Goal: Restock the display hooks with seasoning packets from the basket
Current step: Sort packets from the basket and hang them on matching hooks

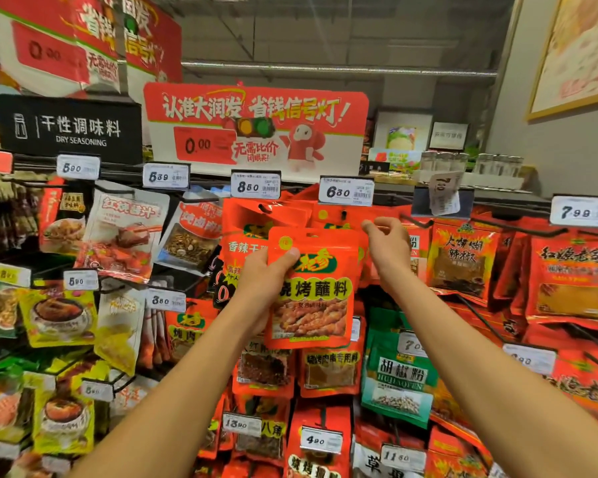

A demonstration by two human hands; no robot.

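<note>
My left hand (pixel 261 284) grips a stack of red barbecue seasoning packets (pixel 313 298) by their left side, held up in front of the display. The thumb lies across the front packet's top. My right hand (pixel 387 248) is raised just right of the packets' top edge, with fingers curled loosely and thumb and forefinger close together near the hook (pixel 343 215) under the 6.80 price tag (pixel 346 192). More red packets (pixel 328 215) hang behind on that hook. The basket is out of view.
Rows of hooks carry many seasoning packets: red chilli packets (pixel 463 260) to the right, green pepper packets (pixel 399 377) lower right, yellow and white packets (pixel 61 312) to the left. A red promotional sign (pixel 256 129) stands above, and glass jars (pixel 470 163) sit on the top shelf.
</note>
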